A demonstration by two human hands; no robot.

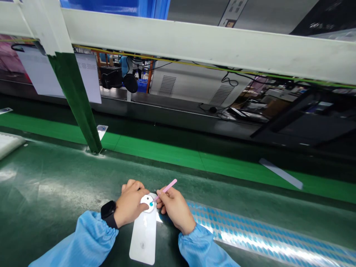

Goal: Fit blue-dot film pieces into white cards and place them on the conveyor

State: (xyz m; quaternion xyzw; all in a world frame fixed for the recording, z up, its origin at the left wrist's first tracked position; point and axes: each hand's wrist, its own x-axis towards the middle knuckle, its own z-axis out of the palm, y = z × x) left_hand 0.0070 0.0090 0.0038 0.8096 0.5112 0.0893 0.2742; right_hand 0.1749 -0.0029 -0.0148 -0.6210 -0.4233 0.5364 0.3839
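Green bench (pixel 55 185), glossy, carrying a long white plate (pixel 144 233) lying lengthwise toward the body. At the plate's far end, a round white disc (pixel 147 203) with a small teal dot (pixel 151 204) on it. Left hand (pixel 130 204) pressed down on the plate's far end, fingers curled around the disc's left side, thumb against the disc; black watch (pixel 108 213) at the wrist above a light blue sleeve (pixel 83 241). Right hand (pixel 174 207) just right of the plate, closed around pink tweezers (pixel 167 189), tips meeting the teal dot, upper end slanting up and to the right. Both hands close together, nearly touching over the disc. Right of the hands, a clear sheet (pixel 250 233) with rows of small blue dots, flat on the bench and running toward the right edge. Beyond, a bright green belt (pixel 167 152) across the whole width, with a white strip (pixel 280 173) lying on it at the right. Green post (pixel 78 104) slanting up from the bench at the left to a white beam (pixel 194 40) overhead. White tray (pixel 8 142) at the far left edge, partly cut off.
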